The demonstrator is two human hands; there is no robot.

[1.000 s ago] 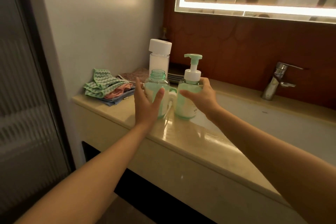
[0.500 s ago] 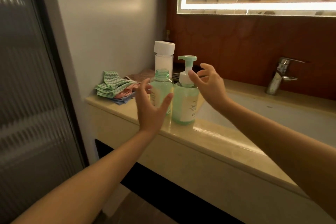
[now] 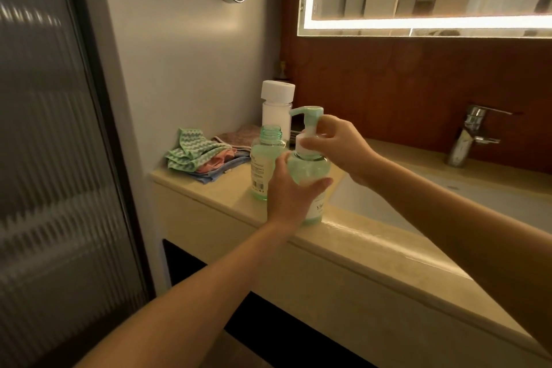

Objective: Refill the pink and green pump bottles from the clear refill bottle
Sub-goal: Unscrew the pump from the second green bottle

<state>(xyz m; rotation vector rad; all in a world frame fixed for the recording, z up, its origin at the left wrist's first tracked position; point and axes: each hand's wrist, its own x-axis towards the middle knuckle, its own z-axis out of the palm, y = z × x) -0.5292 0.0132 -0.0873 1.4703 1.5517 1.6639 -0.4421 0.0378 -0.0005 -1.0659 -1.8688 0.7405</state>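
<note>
Two hands engaged: left hand (image 3: 291, 191) grips the green pump bottle (image 3: 310, 172), upright near the surface (image 3: 373, 248) edge; right hand (image 3: 337, 146) pinches its collar (image 3: 307, 148). Risk: a twist may topple the uncapped bottle (image 3: 265, 164) just beside it.

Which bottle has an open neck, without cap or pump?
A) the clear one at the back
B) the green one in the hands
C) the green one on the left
C: the translucent green plastic bottle on the left has a bare neck, while the green pump bottle carries its pump.
</note>
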